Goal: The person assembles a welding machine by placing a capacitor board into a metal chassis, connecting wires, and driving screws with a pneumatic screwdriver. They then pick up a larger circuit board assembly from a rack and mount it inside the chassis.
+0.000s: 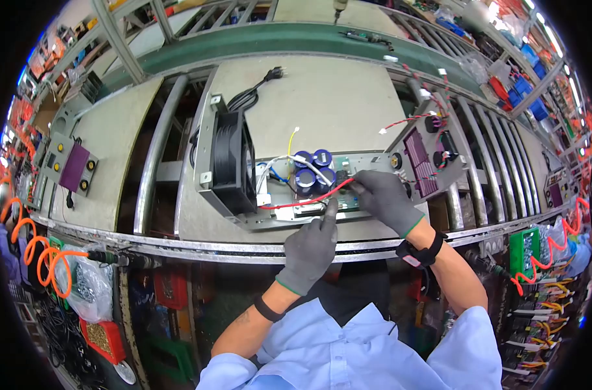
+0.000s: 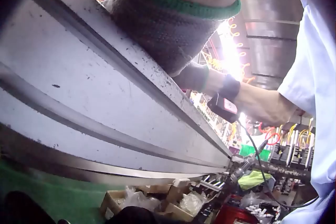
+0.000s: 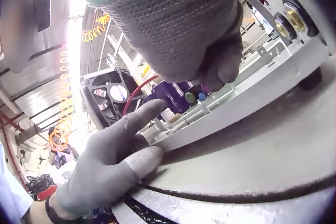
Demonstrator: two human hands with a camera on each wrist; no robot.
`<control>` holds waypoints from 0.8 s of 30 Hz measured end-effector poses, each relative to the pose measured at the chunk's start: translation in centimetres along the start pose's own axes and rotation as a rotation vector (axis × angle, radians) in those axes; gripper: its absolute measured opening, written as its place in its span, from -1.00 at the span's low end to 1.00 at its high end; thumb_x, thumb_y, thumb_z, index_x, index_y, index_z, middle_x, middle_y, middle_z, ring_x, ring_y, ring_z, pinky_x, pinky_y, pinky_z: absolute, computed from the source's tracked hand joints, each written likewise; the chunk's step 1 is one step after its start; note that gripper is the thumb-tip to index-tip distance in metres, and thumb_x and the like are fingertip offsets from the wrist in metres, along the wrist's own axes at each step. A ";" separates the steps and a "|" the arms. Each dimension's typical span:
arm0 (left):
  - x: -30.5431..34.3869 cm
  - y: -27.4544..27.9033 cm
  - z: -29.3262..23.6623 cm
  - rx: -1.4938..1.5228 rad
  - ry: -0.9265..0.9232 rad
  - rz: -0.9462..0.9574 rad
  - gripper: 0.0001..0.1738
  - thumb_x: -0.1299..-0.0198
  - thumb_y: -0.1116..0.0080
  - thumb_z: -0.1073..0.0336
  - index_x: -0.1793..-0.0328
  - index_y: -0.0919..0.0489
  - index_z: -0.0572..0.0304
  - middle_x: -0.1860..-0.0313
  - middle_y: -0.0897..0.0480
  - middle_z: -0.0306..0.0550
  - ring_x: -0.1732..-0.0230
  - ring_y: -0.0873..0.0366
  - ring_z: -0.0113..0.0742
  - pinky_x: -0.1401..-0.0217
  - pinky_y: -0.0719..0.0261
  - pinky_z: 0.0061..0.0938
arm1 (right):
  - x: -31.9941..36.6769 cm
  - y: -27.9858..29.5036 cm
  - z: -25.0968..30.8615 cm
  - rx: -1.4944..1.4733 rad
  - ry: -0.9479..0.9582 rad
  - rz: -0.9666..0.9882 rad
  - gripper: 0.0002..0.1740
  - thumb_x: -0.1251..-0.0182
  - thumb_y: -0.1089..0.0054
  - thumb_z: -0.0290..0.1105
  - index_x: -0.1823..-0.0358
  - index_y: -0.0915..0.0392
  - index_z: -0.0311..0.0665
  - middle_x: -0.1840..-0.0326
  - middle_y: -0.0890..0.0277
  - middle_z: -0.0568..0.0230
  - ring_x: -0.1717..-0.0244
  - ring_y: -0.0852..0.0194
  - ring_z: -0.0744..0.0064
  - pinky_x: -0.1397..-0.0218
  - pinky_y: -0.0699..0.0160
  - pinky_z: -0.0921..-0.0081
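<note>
An open metal chassis (image 1: pixel 244 223) lies on the bench, with a black fan (image 1: pixel 228 162) at its left end and blue-topped capacitors (image 1: pixel 305 178) near its middle. A red wire (image 1: pixel 295 205) runs from the fan side to the gloved right hand (image 1: pixel 388 203), whose bent fingers pinch its end above the circuit board (image 1: pixel 349 202). The pinched end is hidden by those fingers. At the chassis's front edge, the left hand (image 1: pixel 309 255) has its index finger extended toward the board and holds nothing; in the right wrist view the left hand (image 3: pixel 107 163) shows thumb and index spread below the right hand (image 3: pixel 178 35).
Right of the chassis stands a panel with a purple grille (image 1: pixel 419 161) and loose red wires. A coiled black cord (image 1: pixel 245 99) lies behind the fan. Metal rollers (image 1: pixel 163 153) flank the work board, and another purple-fronted panel (image 1: pixel 73 167) sits at the left.
</note>
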State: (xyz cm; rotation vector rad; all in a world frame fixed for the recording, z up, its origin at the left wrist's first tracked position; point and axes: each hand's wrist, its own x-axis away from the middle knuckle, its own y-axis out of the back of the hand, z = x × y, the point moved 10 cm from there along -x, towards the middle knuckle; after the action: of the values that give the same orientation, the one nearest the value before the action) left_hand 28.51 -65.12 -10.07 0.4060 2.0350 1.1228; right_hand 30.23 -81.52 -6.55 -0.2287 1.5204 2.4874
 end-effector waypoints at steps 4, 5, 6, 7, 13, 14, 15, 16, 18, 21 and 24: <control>0.3 -0.1 -0.1 0.018 -0.003 0.007 -0.26 -0.26 -0.24 0.25 -0.61 -0.40 -0.04 0.45 -0.54 -0.19 0.47 -0.58 -0.24 0.49 -0.55 -0.28 | 3.4 2.0 2.0 0.030 0.090 -0.225 -0.74 -0.36 -0.36 -0.23 0.04 -0.65 -0.21 0.37 -0.61 0.11 0.35 -0.65 0.00 0.25 -0.63 0.13; 0.4 0.0 -0.2 0.033 -0.016 -0.002 -0.26 -0.27 -0.24 0.25 -0.61 -0.39 -0.04 0.44 -0.54 -0.19 0.46 -0.58 -0.23 0.48 -0.55 -0.27 | 5.5 3.0 3.0 -0.028 0.144 -0.322 -0.72 -0.35 -0.38 -0.25 0.02 -0.62 -0.23 0.38 -0.58 0.13 0.38 -0.63 0.04 0.30 -0.62 0.16; 0.4 0.1 -0.3 0.114 0.006 0.021 -0.23 -0.22 -0.25 0.35 -0.62 -0.38 0.03 0.39 -0.59 -0.06 0.40 -0.61 -0.07 0.37 -0.57 -0.17 | 7.5 3.5 3.6 0.017 0.110 -0.294 -0.77 -0.34 -0.38 -0.27 0.09 -0.64 -0.23 0.37 -0.59 0.15 0.38 -0.64 0.06 0.32 -0.62 0.19; 0.7 0.5 -0.5 0.165 -0.065 -0.042 -0.33 -0.16 -0.30 0.41 -0.48 -0.52 0.12 0.39 -0.58 -0.03 0.41 -0.59 -0.05 0.38 -0.55 -0.18 | 10.3 3.9 3.9 -0.035 0.132 -0.362 -0.82 -0.34 -0.38 -0.29 0.17 -0.64 -0.21 0.38 -0.59 0.17 0.39 -0.64 0.08 0.35 -0.61 0.20; 0.9 -0.2 -0.8 0.194 -0.047 -0.035 -0.26 -0.29 -0.20 0.37 -0.64 -0.36 0.16 0.48 -0.46 -0.11 0.52 -0.46 -0.13 0.41 -0.45 -0.21 | 28.8 1.1 -7.2 -0.016 -0.397 -0.240 -0.83 -0.38 -0.26 -0.25 0.17 -0.72 -0.15 0.30 -0.68 0.12 0.24 -0.70 0.00 0.17 -0.69 0.17; 1.0 -0.3 -0.5 0.221 0.013 0.018 -0.25 -0.30 -0.19 0.38 -0.65 -0.34 0.17 0.50 -0.45 -0.10 0.55 -0.41 -0.13 0.41 -0.45 -0.22 | 34.0 0.1 -12.3 -0.036 -0.714 -0.216 -0.75 -0.41 -0.22 -0.18 0.13 -0.74 -0.16 0.16 -0.72 0.05 0.09 -0.71 -0.08 0.01 -0.68 0.11; 1.0 -0.4 -0.5 0.228 0.006 0.012 -0.25 -0.31 -0.16 0.41 -0.66 -0.33 0.18 0.50 -0.45 -0.12 0.56 -0.39 -0.19 0.41 -0.45 -0.28 | 38.6 -0.1 -16.0 -0.003 -0.856 -0.225 -0.72 -0.39 -0.23 -0.17 0.08 -0.74 -0.17 0.09 -0.72 0.00 0.01 -0.70 -0.10 -0.07 -0.66 0.07; 1.0 -0.3 -0.7 0.249 0.032 0.032 -0.25 -0.31 -0.14 0.43 -0.67 -0.32 0.18 0.50 -0.45 -0.14 0.55 -0.39 -0.22 0.41 -0.45 -0.30 | 43.2 0.5 -19.1 -0.018 -0.984 -0.263 -0.72 -0.37 -0.22 -0.19 0.07 -0.74 -0.17 0.06 -0.73 -0.01 -0.02 -0.70 -0.10 -0.11 -0.66 0.08; 1.1 -0.5 -0.3 0.254 0.048 0.037 -0.23 -0.32 -0.13 0.47 -0.69 -0.30 0.11 0.51 -0.42 -0.19 0.55 -0.33 -0.31 0.42 -0.41 -0.37 | 52.2 2.5 -24.4 0.113 -1.178 -0.405 -0.72 -0.32 -0.22 -0.20 0.12 -0.75 -0.21 0.11 -0.73 -0.07 0.03 -0.72 -0.13 -0.06 -0.67 0.06; 1.2 -0.7 -0.4 0.220 0.039 0.052 -0.23 -0.31 -0.12 0.49 -0.69 -0.28 0.17 0.50 -0.41 -0.17 0.54 -0.34 -0.29 0.42 -0.39 -0.35 | 63.8 6.3 -30.1 0.236 -1.487 -0.626 -0.66 -0.32 -0.14 -0.17 0.26 -0.74 -0.30 0.20 -0.69 -0.20 0.11 -0.71 -0.21 0.04 -0.63 -0.03; 1.3 -1.2 0.2 0.193 0.064 0.079 -0.23 -0.33 -0.10 0.49 -0.70 -0.26 0.19 0.50 -0.36 -0.18 0.53 -0.28 -0.32 0.44 -0.34 -0.35 | 70.7 9.9 -29.6 0.372 -1.702 -0.958 -0.65 -0.31 -0.25 -0.15 0.26 -0.72 -0.34 0.21 -0.72 -0.17 0.07 -0.71 -0.25 -0.01 -0.63 -0.01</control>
State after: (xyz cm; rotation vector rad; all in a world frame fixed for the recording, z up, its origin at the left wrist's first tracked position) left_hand 27.89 -64.94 -11.73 0.5577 2.2097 1.0005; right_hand -39.95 -105.04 -28.68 0.8041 0.6582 0.8458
